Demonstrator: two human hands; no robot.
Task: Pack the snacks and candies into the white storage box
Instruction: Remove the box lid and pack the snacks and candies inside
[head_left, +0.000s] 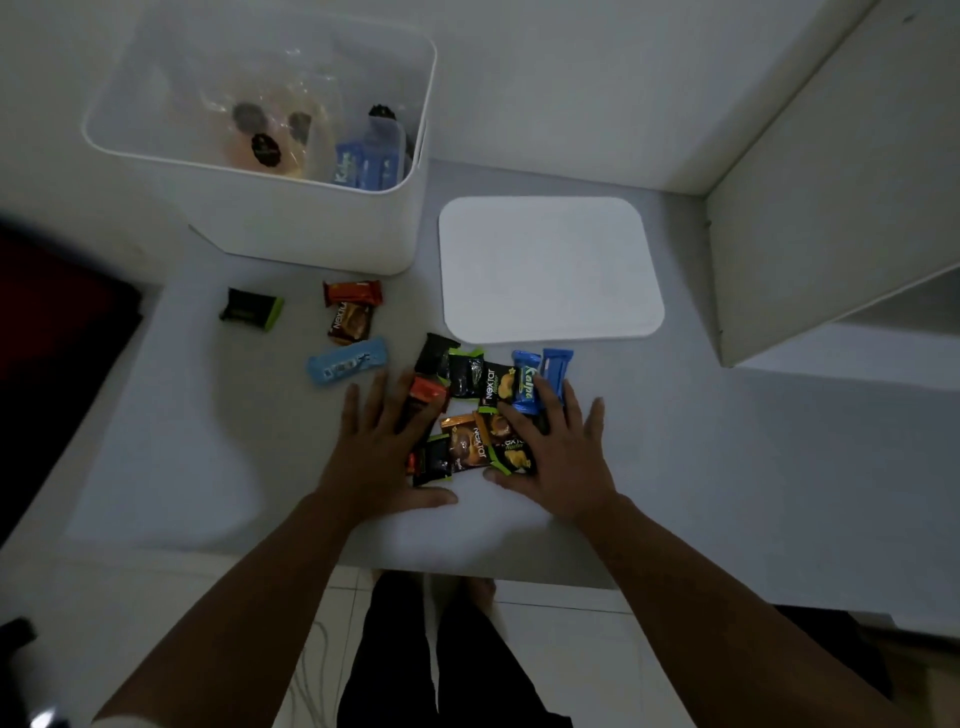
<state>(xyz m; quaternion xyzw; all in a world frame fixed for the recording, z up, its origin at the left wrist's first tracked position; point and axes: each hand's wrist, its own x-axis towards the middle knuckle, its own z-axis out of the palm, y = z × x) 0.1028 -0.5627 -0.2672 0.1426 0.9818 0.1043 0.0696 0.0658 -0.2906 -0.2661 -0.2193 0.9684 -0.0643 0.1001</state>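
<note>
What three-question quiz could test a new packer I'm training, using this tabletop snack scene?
1. True or false: the flat white lid lies on the table to the right of the open white storage box.
2. Which wrapper lies alone, farthest left on the table?
A. black and green packet
B. light blue bar
C. orange Nextar packet
3. Fill in: the left hand and right hand, fingers straight, flank a ____ of snack packets.

Key: 1 true; 2 A; 3 pile
</note>
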